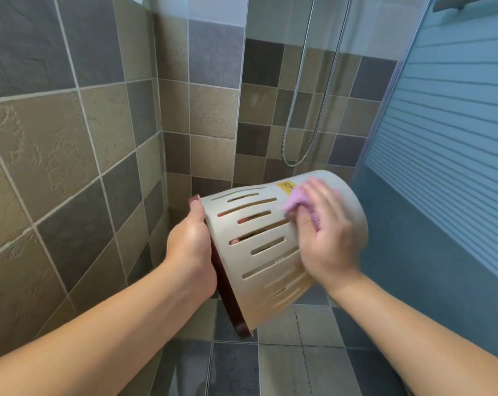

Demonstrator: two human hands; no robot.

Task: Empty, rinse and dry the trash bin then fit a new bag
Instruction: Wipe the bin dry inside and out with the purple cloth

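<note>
Two bare hands share the work over a tiled bathroom floor, and the split makes sense: one steadies, one wipes. At about nine o'clock from the picture's middle, the left hand grips the trash bin at its dark maroon rim, thumb laid along the edge and fingers curled inside, some showing pink through the slots. Holding it there tips the bin on its side, mouth toward the tiled wall at ten o'clock and closed base toward three o'clock, so the outer shell turns up to the cloth and any water can likely run out.

The bin sits in mid-air just below centre, clear of the floor. It is a cream plastic tub, tapered and smooth, cut with long narrow slots in rows; a yellow sticker lies near the base.

At four o'clock the right hand presses a soft, bunched pink cloth against the shell beside the sticker, fingers closed over the wad. Its blur suggests rubbing, so I judge this the drying step, with the new bag not yet fitted.

Behind, at twelve o'clock, a ribbed metal shower hose loops down; a frosted, striped glass panel stands at two o'clock.
</note>
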